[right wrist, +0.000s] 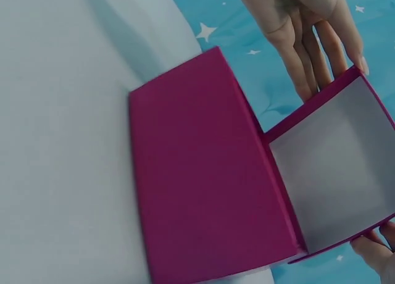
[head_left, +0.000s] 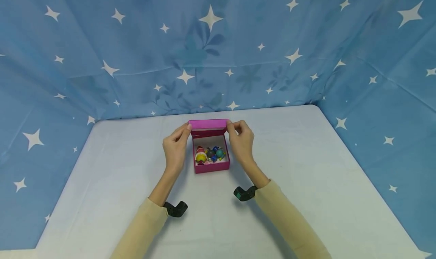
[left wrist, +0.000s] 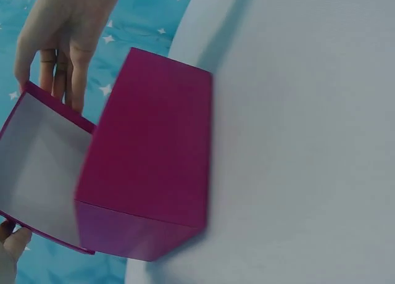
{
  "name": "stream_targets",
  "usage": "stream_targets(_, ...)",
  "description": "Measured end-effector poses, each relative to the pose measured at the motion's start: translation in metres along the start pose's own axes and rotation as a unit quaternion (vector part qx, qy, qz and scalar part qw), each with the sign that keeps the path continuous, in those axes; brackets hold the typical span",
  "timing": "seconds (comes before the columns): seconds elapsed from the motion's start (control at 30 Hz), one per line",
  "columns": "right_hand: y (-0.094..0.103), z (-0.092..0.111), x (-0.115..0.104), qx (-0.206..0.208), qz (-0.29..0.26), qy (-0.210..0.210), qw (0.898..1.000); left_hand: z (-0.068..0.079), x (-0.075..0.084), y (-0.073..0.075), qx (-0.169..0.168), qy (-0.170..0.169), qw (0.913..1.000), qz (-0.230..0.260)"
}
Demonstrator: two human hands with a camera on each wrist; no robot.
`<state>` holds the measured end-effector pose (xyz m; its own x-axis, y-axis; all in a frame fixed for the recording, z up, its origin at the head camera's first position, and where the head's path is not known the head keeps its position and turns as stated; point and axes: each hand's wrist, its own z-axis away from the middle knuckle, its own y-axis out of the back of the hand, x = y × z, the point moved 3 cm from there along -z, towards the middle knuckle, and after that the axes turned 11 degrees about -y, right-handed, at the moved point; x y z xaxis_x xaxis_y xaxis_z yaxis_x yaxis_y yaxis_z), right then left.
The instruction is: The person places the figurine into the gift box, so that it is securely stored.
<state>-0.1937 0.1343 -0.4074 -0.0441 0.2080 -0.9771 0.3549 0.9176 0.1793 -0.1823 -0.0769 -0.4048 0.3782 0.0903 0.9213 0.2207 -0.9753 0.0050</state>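
Note:
A small magenta box point(head_left: 212, 168) stands on the white-covered table, its lid point(head_left: 208, 124) raised and tilted above the back edge. My left hand point(head_left: 174, 149) pinches the lid's left side between thumb and fingers, while my right hand point(head_left: 242, 142) pinches the right side. Inside the box lie a pink-and-yellow trinket point(head_left: 201, 156) and several blue, teal and dark round beads point(head_left: 219, 153). Both wrist views show the lid's pale inside point(left wrist: 37, 167) and the box's magenta outer wall point(right wrist: 203, 179); the contents are hidden there.
A white cloth point(head_left: 306, 168) covers the table. Blue curtains point(head_left: 238, 43) with white stars hang behind it and at both sides. Each wrist wears a black camera mount, one at the left cuff point(head_left: 176, 209) and one at the right cuff point(head_left: 245, 194).

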Motion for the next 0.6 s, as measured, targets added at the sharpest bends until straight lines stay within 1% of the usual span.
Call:
stream_targets(0.1,0.003,0.008,0.003,0.0,0.008,-0.002,1.0,0.008,-0.012,0.004,-0.006,-0.018,0.9998,0.012)
stream_targets(0.27,0.007,0.021,0.009,0.009,0.017,0.003,1.0,0.022,-0.016,0.007,-0.024,-0.028,0.9992,0.018)
stream_targets(0.43,0.01,0.031,0.013,0.008,-0.007,0.012,1.0,0.03,-0.016,0.011,-0.048,-0.028,0.9984,0.007)
stream_targets(0.6,0.012,0.039,0.015,0.012,0.001,0.011,1.0,0.037,-0.015,0.017,-0.061,-0.013,0.9981,-0.001)
